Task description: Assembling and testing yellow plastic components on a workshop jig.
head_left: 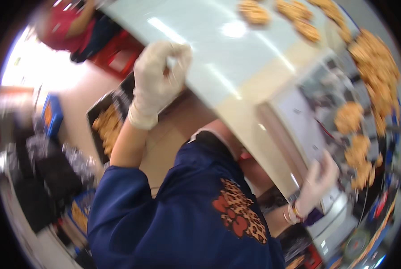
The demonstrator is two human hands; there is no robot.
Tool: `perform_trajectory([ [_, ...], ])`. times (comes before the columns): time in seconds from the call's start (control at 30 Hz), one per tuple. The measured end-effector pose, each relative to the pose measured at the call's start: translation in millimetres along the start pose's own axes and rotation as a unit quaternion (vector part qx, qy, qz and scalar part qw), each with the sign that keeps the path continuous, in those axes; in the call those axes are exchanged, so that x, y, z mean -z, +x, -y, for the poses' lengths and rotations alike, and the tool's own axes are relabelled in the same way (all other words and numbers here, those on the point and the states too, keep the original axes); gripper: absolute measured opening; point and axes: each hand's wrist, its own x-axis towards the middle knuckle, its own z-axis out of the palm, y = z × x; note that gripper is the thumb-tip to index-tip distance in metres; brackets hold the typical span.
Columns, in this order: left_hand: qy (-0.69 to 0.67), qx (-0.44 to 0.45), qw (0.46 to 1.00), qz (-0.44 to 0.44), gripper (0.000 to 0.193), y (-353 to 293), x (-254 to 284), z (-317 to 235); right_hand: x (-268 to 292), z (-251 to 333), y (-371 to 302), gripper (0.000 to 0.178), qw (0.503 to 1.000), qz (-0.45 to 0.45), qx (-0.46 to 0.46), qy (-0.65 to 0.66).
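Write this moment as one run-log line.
left hand: gloved, curled at pale table edge | right hand: gloved, spread flat on grey machine | golden snack pieces on table

Blurred blue package (52, 114) with an orange patch lies at the left, on the floor

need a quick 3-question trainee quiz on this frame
1. True or false: the left hand and the right hand both wear pale gloves.
2. Which hand is raised at the edge of the pale table? A) left B) right
3. Fill in: golden fried pieces lie on the table, and more sit lower down in a dark ____.
Key: 1 true; 2 A; 3 tray.
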Motion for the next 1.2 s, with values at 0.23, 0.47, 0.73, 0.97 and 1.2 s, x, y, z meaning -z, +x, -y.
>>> perform_trajectory([
  [0.23,-0.221,-0.200,0.939,0.172,0.013,4.3,-129.2,-120.2,-13.1,6.9,22.5,0.024,0.997,0.018,0.045,-0.068],
  [0.47,-0.207,-0.125,0.942,0.234,0.012,-7.3,-174.7,-138.0,-24.9,0.4,22.0,0.022,0.996,-0.020,0.070,-0.059],
  [0.73,-0.190,-0.100,0.947,0.238,0.013,-9.0,-175.5,-137.6,-19.0,3.2,21.5,0.022,0.997,-0.071,0.021,0.007],
  [0.97,-0.191,-0.104,0.946,0.241,0.014,-6.8,-173.6,-136.8,-19.7,-0.4,24.9,0.025,1.000,-0.024,0.013,-0.004],
  [1.2,-0.186,-0.107,0.945,0.248,0.014,-6.3,-174.4,-135.5,-20.3,-2.3,28.3,0.025,1.000,0.005,-0.024,0.011],
])
